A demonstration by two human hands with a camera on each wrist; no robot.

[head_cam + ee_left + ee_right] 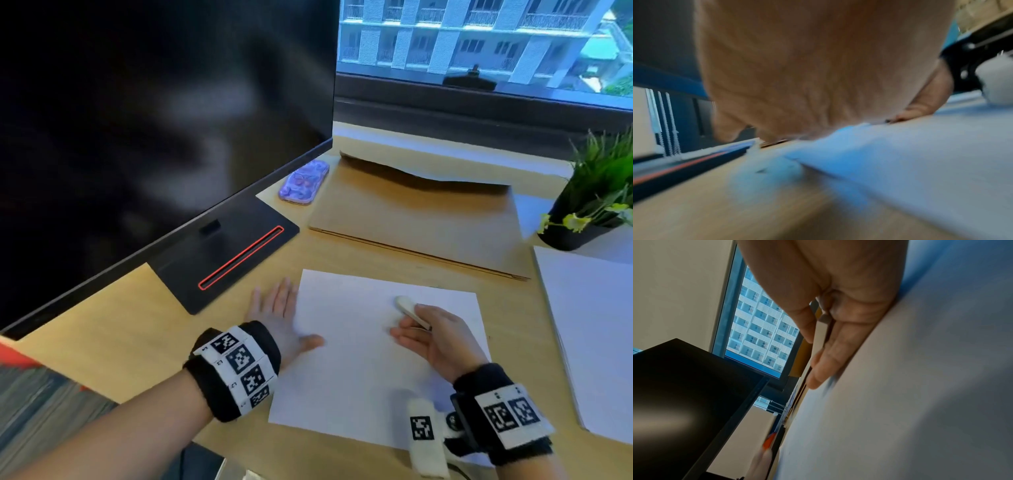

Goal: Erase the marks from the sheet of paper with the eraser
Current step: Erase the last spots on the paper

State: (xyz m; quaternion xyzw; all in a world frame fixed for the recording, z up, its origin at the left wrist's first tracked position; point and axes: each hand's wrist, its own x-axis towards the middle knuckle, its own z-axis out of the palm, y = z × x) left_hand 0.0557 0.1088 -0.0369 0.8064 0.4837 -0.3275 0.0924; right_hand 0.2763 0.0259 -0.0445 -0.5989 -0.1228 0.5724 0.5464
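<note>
The left hand (807, 68) lies flat, fingers straight, on the edge of the sheet of paper (920, 162)

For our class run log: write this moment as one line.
left hand: flat, steadying sheet of paper | right hand: holds eraser, tip on sheet | marks: none visible
</note>
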